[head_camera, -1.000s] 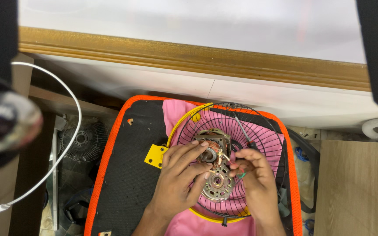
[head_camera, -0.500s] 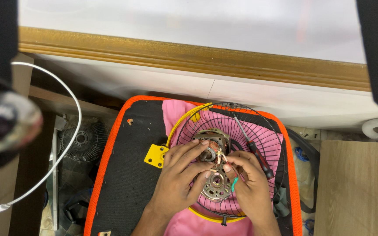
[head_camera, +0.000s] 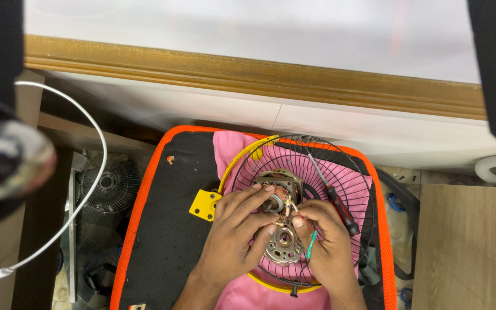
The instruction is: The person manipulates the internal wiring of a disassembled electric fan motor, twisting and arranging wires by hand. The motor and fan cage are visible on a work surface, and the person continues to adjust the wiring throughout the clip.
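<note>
Left hand [head_camera: 233, 229] and right hand [head_camera: 325, 238] grip fan motor [head_camera: 281, 227] inside wire guard [head_camera: 340, 166].

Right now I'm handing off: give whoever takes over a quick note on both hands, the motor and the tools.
Left hand: fingers on the motor, steadying it.
Right hand: pinching thin wires beside the motor.
Motor sits bare in the fan guard, on pink cloth over a black mat.
Screwdriver lies on the guard, unheld.
Done: motor exposed. Left: wires not yet let go.
</note>
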